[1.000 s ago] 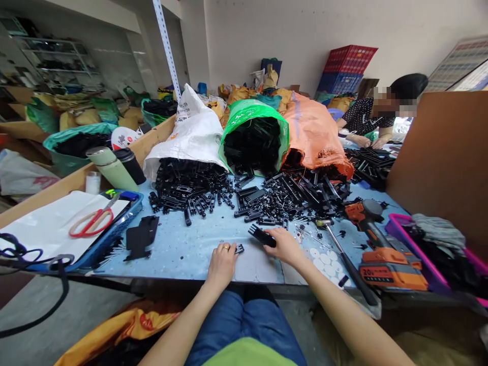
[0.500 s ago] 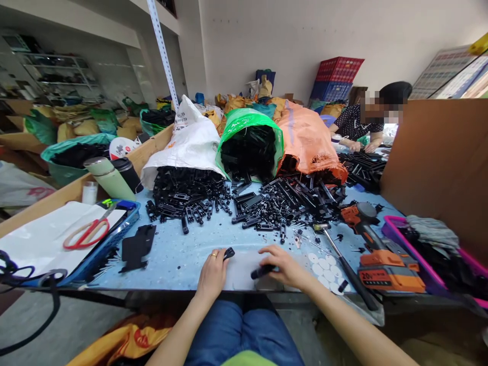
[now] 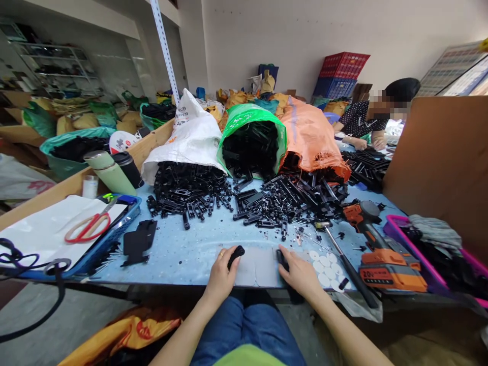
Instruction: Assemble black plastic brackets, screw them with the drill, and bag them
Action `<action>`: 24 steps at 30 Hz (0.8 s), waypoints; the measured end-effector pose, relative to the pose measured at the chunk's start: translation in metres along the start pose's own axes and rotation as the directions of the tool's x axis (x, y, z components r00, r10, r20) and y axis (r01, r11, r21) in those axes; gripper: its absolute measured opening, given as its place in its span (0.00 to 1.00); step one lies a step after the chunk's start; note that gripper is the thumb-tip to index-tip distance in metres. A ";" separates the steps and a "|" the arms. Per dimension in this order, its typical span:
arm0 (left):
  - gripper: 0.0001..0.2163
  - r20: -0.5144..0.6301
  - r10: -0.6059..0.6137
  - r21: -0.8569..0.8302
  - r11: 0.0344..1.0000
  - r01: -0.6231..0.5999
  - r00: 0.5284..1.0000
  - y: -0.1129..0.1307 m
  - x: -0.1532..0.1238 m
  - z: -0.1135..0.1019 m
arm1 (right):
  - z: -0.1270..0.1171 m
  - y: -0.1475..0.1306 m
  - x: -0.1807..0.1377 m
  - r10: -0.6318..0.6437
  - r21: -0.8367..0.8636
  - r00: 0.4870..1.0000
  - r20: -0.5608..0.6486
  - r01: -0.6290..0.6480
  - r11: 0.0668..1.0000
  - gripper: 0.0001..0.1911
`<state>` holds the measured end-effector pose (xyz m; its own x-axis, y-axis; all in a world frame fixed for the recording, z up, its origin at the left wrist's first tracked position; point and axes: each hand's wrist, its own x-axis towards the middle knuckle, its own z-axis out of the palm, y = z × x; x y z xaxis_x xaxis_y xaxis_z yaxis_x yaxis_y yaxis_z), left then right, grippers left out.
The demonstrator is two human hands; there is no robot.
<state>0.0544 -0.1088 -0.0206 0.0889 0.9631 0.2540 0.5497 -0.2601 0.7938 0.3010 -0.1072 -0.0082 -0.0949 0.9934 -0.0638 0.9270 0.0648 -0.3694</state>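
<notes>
1. Left hand: thumb and fingers closed on a black part, the left part, at the left edge of the pale sheet.
2. Right hand: fingers curled partway about another, the right part, at the sheet's right edge. Much of it hidden; cannot tell how firm the grip is.
3. Beyond the sheet: loose pile on the surface, then green bag.
4. Right of the sheet: discs, hammer, drill; none held.
5. Step in hand, as I judge: handling one part per hand; the two stand apart.
6. Next move likely calls for a steady pinch, both pieces being small.
</notes>
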 end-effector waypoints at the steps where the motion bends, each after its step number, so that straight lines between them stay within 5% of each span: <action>1: 0.15 0.021 -0.009 -0.065 0.998 0.010 1.000 0.007 0.000 0.002 | 0.002 -0.009 0.003 -0.065 0.171 0.998 0.010 0.062 0.983 0.28; 3: 0.17 0.068 -0.032 -0.187 0.981 0.044 0.997 0.022 0.001 0.007 | 0.005 -0.028 0.009 -0.141 0.573 0.990 0.003 0.114 0.811 0.28; 5: 0.17 0.096 -0.056 -0.273 0.959 0.080 0.994 0.036 0.003 0.010 | 0.007 -0.046 0.013 -0.132 0.850 0.991 0.018 0.055 0.525 0.30; 8: 0.18 0.085 -0.062 -0.304 0.949 0.085 0.994 0.048 0.007 0.008 | 0.006 -0.060 0.016 -0.152 0.954 0.986 0.063 -0.015 0.298 0.31; 14: 0.17 0.053 -0.067 -0.208 0.975 0.076 0.996 0.052 0.008 0.003 | -0.003 -0.054 0.016 -0.321 0.797 0.947 0.006 0.189 0.574 0.27; 19: 0.18 -0.187 -0.174 -0.363 0.927 0.097 0.967 0.065 0.004 0.019 | 0.001 -0.072 0.009 -0.255 0.810 0.958 -0.131 0.252 0.530 0.26; 24: 0.17 -0.219 -0.119 -0.353 0.935 0.035 0.968 0.063 0.011 0.022 | 0.013 -0.089 0.009 -0.214 0.747 0.946 -0.243 0.323 0.581 0.27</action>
<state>0.1085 -0.1134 0.0199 -0.1612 0.9486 0.2723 0.2243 -0.2334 0.9461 0.2134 -0.1054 0.0121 -0.1997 0.9489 0.2443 0.2369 0.2887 -0.9276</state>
